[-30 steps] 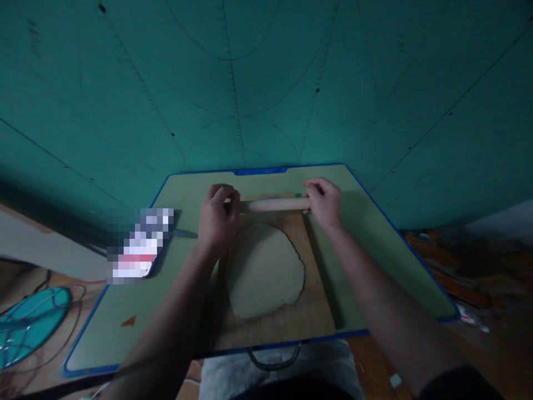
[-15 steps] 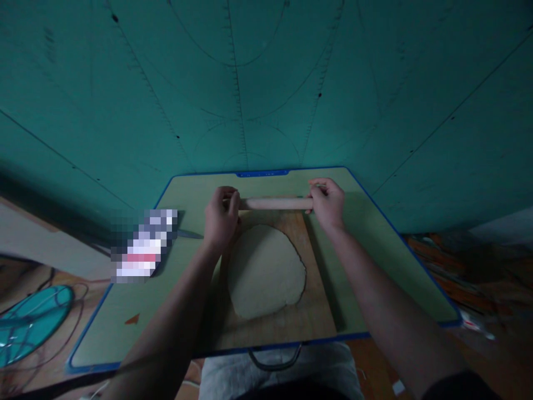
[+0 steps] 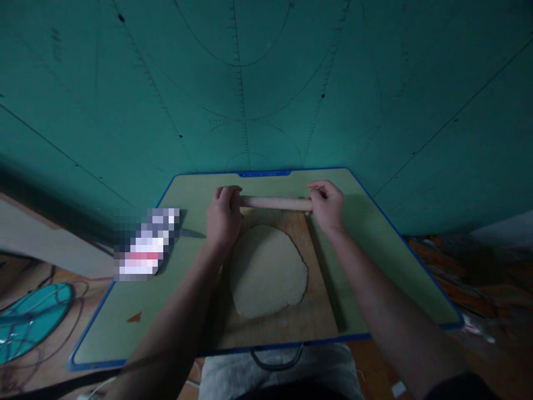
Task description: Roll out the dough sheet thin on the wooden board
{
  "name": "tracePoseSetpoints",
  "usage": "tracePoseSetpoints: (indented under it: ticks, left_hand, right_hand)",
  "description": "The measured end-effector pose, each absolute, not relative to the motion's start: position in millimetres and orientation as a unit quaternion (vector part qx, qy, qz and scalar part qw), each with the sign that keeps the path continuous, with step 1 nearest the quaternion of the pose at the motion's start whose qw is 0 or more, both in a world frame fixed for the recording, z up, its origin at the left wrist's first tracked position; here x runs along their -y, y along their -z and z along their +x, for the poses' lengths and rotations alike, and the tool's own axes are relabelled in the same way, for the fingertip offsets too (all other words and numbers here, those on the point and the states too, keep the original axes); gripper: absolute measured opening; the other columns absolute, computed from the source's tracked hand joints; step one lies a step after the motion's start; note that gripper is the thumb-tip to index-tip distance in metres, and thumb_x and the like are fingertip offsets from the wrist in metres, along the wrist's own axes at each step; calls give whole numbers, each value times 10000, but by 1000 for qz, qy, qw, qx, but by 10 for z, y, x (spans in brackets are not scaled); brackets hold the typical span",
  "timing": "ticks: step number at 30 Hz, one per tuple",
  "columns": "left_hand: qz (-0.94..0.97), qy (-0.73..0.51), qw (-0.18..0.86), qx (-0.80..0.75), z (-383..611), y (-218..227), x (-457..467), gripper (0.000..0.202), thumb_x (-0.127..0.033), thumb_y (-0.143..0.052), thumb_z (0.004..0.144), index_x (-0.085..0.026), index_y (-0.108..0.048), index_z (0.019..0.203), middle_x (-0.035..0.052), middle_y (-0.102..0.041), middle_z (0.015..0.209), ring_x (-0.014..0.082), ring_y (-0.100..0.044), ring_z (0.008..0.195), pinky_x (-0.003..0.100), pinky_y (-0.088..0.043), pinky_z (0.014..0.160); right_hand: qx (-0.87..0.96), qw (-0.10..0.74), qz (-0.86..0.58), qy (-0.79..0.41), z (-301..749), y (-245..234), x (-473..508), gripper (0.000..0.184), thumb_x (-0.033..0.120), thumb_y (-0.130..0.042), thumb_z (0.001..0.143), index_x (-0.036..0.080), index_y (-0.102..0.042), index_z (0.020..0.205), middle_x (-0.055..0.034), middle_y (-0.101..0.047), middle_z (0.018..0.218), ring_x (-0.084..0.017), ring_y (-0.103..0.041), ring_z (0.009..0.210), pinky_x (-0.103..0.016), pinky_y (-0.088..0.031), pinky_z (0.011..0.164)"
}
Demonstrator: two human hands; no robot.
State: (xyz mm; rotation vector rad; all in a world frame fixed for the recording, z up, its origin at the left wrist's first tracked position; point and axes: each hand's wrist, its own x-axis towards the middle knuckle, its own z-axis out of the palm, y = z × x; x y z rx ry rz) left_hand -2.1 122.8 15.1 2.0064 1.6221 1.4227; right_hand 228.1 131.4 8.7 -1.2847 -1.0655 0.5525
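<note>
A pale wooden rolling pin (image 3: 275,203) lies level across the far end of a wooden board (image 3: 287,329). My left hand (image 3: 225,216) is closed round its left end, and my right hand (image 3: 327,205) grips the right end with bent fingers. Nearer to me on the board is a flat, roughly round sheet of dough (image 3: 268,272), its right edge uneven. The pin is beyond the dough's far edge, apart from it in this view. My left wrist covers part of the board's left side.
The board rests on a pale green folding table (image 3: 375,278) with a blue rim. Left of my left hand are a blurred-out packet (image 3: 152,241) and a knife-like blade (image 3: 192,233). A small brown triangular scrap (image 3: 135,317) lies front left. A green wall (image 3: 266,83) rises behind.
My left hand has turned slightly over the pin's end, its fingers now closer together. The pin tilts a little, its left end farther away. The whole view has shifted slightly.
</note>
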Motion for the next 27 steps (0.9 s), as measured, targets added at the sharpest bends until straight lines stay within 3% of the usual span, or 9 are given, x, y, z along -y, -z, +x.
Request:
tracePoseSetpoints:
  ticks: [7,15,23,27]
  left_hand:
    - [713,-456,68,-528,-5,-211,-1165,317,-197,-364,984,-181,-633,1150,98,-624,1213,162,-661,903,275,-559,724]
    - [734,-418,88,-528,-18,-262,-1109,549,-65,-395,862,-221,-530,1370,87,-603,1340,92,-652,668,235,-556,627]
    - [769,-380,106,-503,-12,-292,-1109,702,6,-419,790,-265,-498,1433,69,-490,1513,93,-668,696,251,-578,667]
    - [776,-374,103,-497,-16,-261,-1149,544,-119,-435,904,-250,-496,1429,100,-480,1514,155,-697,858,318,-591,775]
  right_hand:
    - [466,626,-573,-251,2328,-74,-1331,143,241,-514,702,194,-612,794,57,-536,557,-92,-473,386,-191,-372,325]
    - [453,615,-587,-267,2345,-113,-1327,143,242,-513,684,197,-599,789,65,-517,532,-101,-458,342,-209,-345,314]
    - [452,596,-600,-283,2361,-189,-1294,162,320,-551,721,199,-597,818,74,-501,534,-96,-463,334,-204,-332,316]
    - [460,598,-596,-274,2384,-257,-1253,205,367,-570,733,198,-598,844,71,-500,554,-90,-460,344,-200,-320,316]
